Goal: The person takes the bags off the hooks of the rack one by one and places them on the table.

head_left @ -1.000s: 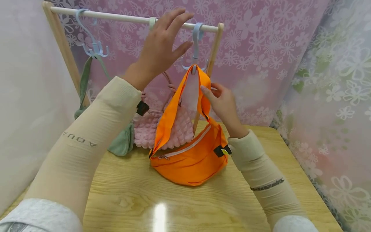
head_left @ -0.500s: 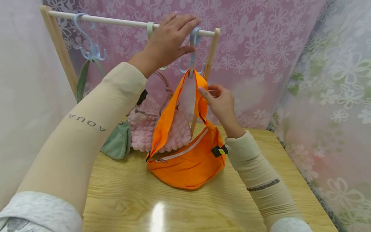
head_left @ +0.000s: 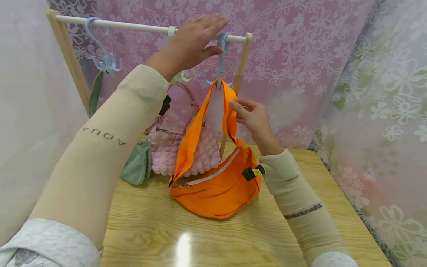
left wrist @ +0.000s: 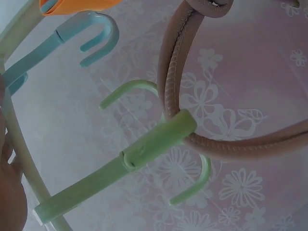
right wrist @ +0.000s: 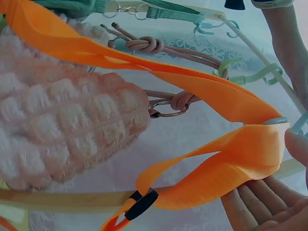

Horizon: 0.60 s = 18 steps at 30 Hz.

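Note:
An orange waist bag (head_left: 217, 198) hangs by its strap (head_left: 191, 139) from a prong of the light blue swivel hook (head_left: 221, 65) at the rack's right end. My right hand (head_left: 257, 118) pinches the strap's right side below the hook; in the right wrist view thumb and fingers (right wrist: 252, 202) lie on either side of the orange webbing (right wrist: 250, 161). My left hand (head_left: 191, 42) reaches over the white rod, fingers extended, its thumb by the blue hook's upper part. Whether it touches the hook is unclear. Only part of that hand shows in the left wrist view.
A pink puffy handbag (head_left: 166, 152) hangs by brown handles from a green hook (left wrist: 154, 144), partly behind the orange bag. Farther left are a green bag (head_left: 138, 167) and another blue hook (head_left: 106, 61). The wooden table (head_left: 150, 230) lies below; floral curtains stand behind and right.
My left hand has come down and a little right, toward the rod and blue hook. The right hand keeps its place on the strap. The view has shifted slightly.

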### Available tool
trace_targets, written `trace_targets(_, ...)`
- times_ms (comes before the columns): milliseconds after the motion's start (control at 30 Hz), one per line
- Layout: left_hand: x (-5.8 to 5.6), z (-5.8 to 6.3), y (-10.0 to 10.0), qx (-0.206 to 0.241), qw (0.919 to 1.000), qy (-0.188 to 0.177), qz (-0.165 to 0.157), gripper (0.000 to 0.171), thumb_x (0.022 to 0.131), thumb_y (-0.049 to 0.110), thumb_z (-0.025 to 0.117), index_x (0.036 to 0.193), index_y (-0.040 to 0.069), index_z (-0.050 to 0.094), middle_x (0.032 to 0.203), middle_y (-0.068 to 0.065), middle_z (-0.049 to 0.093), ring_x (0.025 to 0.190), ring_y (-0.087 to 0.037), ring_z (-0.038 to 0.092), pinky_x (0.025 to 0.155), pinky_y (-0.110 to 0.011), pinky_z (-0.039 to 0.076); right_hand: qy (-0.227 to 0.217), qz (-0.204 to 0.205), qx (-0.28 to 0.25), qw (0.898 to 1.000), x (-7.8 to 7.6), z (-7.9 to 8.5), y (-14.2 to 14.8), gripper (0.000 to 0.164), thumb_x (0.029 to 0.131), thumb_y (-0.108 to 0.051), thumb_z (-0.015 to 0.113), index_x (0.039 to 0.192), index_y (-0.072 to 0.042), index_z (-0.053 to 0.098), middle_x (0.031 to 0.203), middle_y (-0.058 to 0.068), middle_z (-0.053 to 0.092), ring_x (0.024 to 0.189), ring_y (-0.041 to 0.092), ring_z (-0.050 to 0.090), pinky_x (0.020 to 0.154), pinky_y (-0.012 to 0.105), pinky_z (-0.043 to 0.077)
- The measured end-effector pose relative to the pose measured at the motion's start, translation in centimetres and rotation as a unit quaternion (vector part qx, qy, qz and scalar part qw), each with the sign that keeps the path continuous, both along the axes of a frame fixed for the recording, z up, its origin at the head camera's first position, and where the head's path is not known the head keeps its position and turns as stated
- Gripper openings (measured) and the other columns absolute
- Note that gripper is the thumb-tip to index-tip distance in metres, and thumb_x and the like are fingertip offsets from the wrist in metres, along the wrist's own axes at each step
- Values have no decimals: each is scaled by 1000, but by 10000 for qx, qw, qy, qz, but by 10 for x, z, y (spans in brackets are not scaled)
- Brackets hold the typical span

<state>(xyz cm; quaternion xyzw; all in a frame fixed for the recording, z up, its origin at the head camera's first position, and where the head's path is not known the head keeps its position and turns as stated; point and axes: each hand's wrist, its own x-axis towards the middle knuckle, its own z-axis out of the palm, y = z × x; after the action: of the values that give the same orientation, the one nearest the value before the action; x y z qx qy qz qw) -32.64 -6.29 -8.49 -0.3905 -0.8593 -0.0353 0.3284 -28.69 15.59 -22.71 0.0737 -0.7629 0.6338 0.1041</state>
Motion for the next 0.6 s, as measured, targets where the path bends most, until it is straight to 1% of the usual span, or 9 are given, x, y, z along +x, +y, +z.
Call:
trace_targets(33, 0, 0, 1, -28, 10000, -80, -20, 63, 99, 33, 53, 152, 7, 32, 154, -11, 36, 144, -25, 28, 119, -34, 12, -98, 62, -96, 9999, -1, 1, 0, 54, 86, -38, 73, 124, -1, 65, 113, 16, 68, 83, 18, 70, 84, 33, 56)
trace_targets(133, 0, 0, 4, -82, 9998, -178, -96, 57, 99, 30, 54, 149, 8, 37, 144, -12, 49, 135, -29, 44, 117, -37, 24, -341, 172, -291, 9988, -3, 2, -1, 55, 86, -38, 74, 125, -1, 65, 113, 14, 67, 86, 20, 70, 89, 37, 54)
trace_targets(200, 0, 0, 6, -48, 9997, -222, -111, 54, 99, 29, 54, 147, 9, 41, 135, -12, 57, 125, -30, 52, 114, -38, 31, -426, 199, -289, 9985, -3, 3, -2, 55, 86, -39, 73, 125, -1, 65, 112, 13, 68, 88, 22, 70, 91, 38, 53)
trace_targets(267, 0, -1, 8, 39, 9996, -246, -95, 50, 99, 28, 55, 144, 9, 45, 126, -11, 63, 116, -31, 58, 110, -38, 37, -483, 226, -272, 9982, -3, 3, -2, 56, 86, -39, 73, 126, -1, 64, 111, 13, 68, 89, 22, 70, 92, 39, 53)
trace_targets(433, 1, -2, 15, 291, 9987, -401, 105, 47, 99, 31, 54, 140, 8, 48, 124, -10, 64, 114, -29, 58, 110, -37, 37, -491, 307, -374, 9976, -3, 4, -3, 54, 87, -37, 72, 125, 1, 64, 105, 10, 69, 85, 21, 69, 93, 39, 52)
trace_targets(600, 1, -2, 20, 422, 9975, -460, 333, 48, 98, 35, 55, 138, 9, 49, 123, -8, 65, 115, -28, 58, 109, -36, 37, -318, 380, -566, 9972, -5, 4, -4, 47, 88, -30, 73, 120, 4, 66, 94, 6, 71, 77, 18, 69, 89, 38, 54)
